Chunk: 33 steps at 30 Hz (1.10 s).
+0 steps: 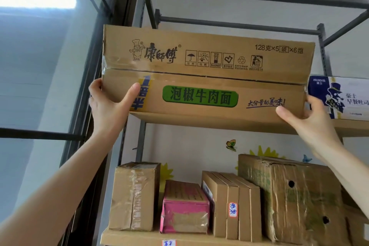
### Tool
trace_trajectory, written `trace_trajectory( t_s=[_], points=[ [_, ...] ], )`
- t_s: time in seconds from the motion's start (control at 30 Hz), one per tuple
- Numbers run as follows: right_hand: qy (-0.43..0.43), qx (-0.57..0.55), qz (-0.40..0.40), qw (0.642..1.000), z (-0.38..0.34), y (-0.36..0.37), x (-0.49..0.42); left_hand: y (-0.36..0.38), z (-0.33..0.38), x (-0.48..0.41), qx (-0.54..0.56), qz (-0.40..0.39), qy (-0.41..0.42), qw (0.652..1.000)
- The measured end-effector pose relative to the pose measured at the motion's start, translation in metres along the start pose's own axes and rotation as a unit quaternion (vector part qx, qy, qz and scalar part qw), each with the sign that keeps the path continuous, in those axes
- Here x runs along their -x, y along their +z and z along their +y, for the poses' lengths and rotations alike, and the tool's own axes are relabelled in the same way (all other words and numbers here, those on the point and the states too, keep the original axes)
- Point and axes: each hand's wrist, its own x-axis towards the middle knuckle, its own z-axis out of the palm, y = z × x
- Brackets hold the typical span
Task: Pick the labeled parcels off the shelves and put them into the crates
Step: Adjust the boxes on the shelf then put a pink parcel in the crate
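Observation:
A large brown noodle carton (207,62) with a green label and black print sits at the upper shelf (347,127), its front end jutting out past the shelf edge. My left hand (108,104) grips its lower left corner, thumb on the front face. Across from it, my right hand (305,120) holds the lower right corner, thumb under the purple script. No crate is in view.
A white and blue carton (341,96) stands right of the big one. On the lower shelf (139,237) stand a taped brown box (133,195), a pink parcel (185,207), slim labeled cartons (233,205) and a wrapped box with holes (295,199). Metal uprights frame the rack; a glass wall is on the left.

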Motion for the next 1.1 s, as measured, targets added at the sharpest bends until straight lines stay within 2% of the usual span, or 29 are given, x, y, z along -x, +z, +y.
trace_trajectory(
  t_s=[0.23, 0.37, 0.53, 0.87, 1.1],
  points=[
    [0.045, -0.009, -0.052, 0.998, 0.014, -0.015, 0.025, -0.013, 0.008, 0.037, -0.041, 0.017, -0.059, 0.997],
    [0.080, -0.019, -0.093, 0.992, 0.023, -0.025, 0.047, -0.022, 0.007, 0.064, -0.061, 0.013, -0.072, 0.995],
    [0.084, -0.001, -0.126, 0.988, 0.022, -0.035, 0.074, -0.036, -0.006, 0.091, -0.063, 0.004, -0.080, 0.995],
    [0.163, 0.031, -0.178, 0.970, 0.044, -0.036, 0.127, -0.059, -0.030, 0.129, -0.092, -0.051, -0.148, 0.983],
    [0.167, 0.029, -0.182, 0.969, 0.045, -0.035, 0.141, -0.068, -0.040, 0.133, -0.093, -0.061, -0.155, 0.982]
  ],
)
